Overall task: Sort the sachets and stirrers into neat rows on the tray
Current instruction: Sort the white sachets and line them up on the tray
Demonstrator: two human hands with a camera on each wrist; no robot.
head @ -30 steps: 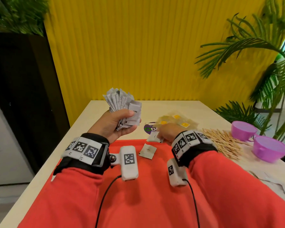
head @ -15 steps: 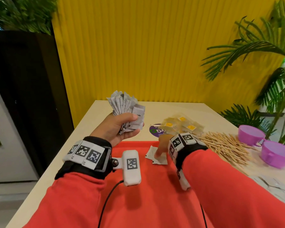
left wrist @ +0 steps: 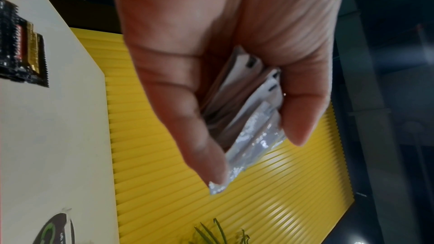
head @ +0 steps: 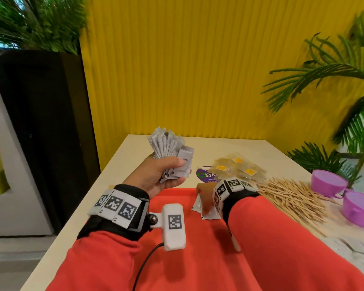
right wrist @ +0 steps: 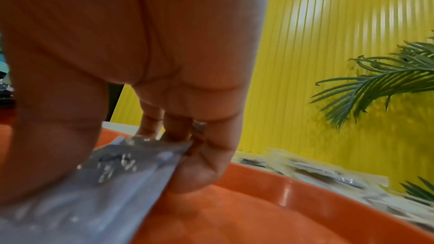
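My left hand [head: 156, 177] is raised over the table's left side and grips a fanned bundle of white sachets [head: 168, 148]. In the left wrist view the bundle [left wrist: 246, 118] sits between thumb and curled fingers [left wrist: 199, 136]. My right hand [head: 206, 192] is low at the far end of the orange tray [head: 198, 259], on white sachets [head: 198, 206] lying there. The right wrist view shows thumb and fingers [right wrist: 202, 164] pinching one silvery-white sachet [right wrist: 105, 173], tilted just above the tray floor [right wrist: 258, 211]. A heap of wooden stirrers [head: 292, 198] lies on the table to the right of the tray.
Clear sachets with yellow labels [head: 237, 169] are piled beyond the tray, next to a purple round sticker [head: 204, 175]. Two purple cups [head: 328, 181] stand at the far right by palm plants [head: 324, 76]. A black planter [head: 40, 122] stands to the left of the table.
My right hand has drawn back from the tray's far edge onto the tray, bringing a white sachet beside the one lying there. The left hand still holds its bundle.
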